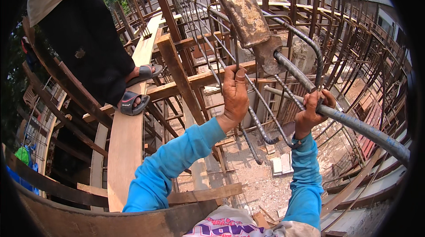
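My left hand (234, 97) is raised in the middle, its fingers closed round a thin upright steel rod (236, 49) of the rebar cage (212, 13). To the right, my right hand (310, 115) curls its fingers round the lower end of a thick, bent rebar (319, 57). That hand is beside a long grey metal pipe (367, 131), which slants down to the right. Above my hands hangs a rusty steel beam (241, 9), with a holed plate (268, 57) at its lower end. Several hooked bar ends (268, 138) hang between my forearms.
A person in dark trousers and sandals (135, 103) stands on a plank (126, 153) at the left. Timber posts and crossbeams (181, 77) surround the cage. Rubble-strewn ground (248, 170) lies well below, with upright rebar (354, 60) at right.
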Available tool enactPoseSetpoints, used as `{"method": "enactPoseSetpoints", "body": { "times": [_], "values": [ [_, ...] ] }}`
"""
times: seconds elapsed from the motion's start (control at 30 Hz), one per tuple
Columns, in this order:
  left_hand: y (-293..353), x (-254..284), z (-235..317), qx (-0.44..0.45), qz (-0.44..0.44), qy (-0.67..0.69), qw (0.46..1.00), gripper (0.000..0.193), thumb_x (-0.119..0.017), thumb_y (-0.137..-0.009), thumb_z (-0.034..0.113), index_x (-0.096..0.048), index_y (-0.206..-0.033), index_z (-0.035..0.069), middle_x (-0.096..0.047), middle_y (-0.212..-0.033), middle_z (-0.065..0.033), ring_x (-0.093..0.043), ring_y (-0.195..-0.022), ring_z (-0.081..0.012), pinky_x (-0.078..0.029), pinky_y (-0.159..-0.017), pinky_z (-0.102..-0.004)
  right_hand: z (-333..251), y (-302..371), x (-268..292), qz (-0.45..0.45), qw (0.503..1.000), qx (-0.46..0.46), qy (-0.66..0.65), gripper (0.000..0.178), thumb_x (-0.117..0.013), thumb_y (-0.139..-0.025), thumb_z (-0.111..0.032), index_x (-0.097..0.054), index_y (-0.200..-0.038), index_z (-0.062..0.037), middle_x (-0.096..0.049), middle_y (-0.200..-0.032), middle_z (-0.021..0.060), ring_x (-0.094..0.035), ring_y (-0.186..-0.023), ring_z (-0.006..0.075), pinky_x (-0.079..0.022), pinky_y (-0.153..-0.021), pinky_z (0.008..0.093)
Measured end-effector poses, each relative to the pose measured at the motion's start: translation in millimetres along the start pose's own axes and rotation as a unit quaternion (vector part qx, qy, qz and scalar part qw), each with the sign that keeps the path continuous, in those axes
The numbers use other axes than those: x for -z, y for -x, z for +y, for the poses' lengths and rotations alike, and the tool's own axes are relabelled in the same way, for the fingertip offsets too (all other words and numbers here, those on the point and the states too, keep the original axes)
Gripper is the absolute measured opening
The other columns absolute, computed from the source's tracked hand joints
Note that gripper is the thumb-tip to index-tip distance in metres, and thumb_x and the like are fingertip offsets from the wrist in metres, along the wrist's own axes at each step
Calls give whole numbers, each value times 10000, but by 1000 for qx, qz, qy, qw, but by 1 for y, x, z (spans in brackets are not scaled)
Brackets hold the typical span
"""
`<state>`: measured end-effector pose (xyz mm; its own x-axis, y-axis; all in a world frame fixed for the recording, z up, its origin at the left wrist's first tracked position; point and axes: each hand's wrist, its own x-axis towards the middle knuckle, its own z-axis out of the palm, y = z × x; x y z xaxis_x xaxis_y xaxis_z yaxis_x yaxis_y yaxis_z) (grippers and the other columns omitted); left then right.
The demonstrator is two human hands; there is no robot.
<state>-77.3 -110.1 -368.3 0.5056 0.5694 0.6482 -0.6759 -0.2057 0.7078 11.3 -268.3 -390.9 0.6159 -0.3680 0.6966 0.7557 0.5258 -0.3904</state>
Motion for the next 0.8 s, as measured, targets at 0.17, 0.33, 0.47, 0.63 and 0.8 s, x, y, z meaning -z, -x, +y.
{"method": "enactPoseSetpoints", "body": {
  "times": [0.17,0.33,0.47,0.63,0.8],
  "values": [
    [11,-3,-13,65,-69,70,993,180,-436,-975,254,-464,-988,77,-379,-632,37,-357,-579,-59,-341,-559,-216,18,10,37,-16,999,-31,39,242,-560,-848,-17,-469,-1070,-50,-480,-749,28,-455,-574,69,-357,-490,199],
    [23,16,-27,84,-69,79,991,169,-436,-975,265,-451,-1023,104,-340,-613,52,-347,-566,-48,-368,-585,-220,24,22,54,-93,991,-14,98,264,-615,-864,-140,-476,-1072,-57,-451,-755,0,-431,-605,71,-380,-531,221],
    [25,18,-28,77,-74,56,993,180,-438,-973,268,-438,-1053,106,-349,-601,66,-337,-539,-32,-394,-596,-219,8,11,84,-163,979,-54,111,440,-587,-855,-456,-538,-1002,-44,-438,-723,-20,-400,-610,69,-314,-554,223],
    [22,23,-32,68,-92,61,992,154,-438,-975,252,-450,-1011,103,-366,-601,55,-333,-523,-35,-325,-503,-195,-69,-22,135,-194,937,-81,278,540,-541,-865,-529,-559,-739,-4,-477,-703,-3,-412,-610,87,-313,-527,239],
    [23,18,-26,70,-99,112,986,140,-462,-966,236,-448,-963,97,-326,-612,66,-301,-526,-33,-245,-459,-205,-205,-75,214,-149,813,-82,557,349,-625,-878,-273,-542,-713,23,-497,-682,4,-423,-643,82,-378,-579,262]
  ]
}}
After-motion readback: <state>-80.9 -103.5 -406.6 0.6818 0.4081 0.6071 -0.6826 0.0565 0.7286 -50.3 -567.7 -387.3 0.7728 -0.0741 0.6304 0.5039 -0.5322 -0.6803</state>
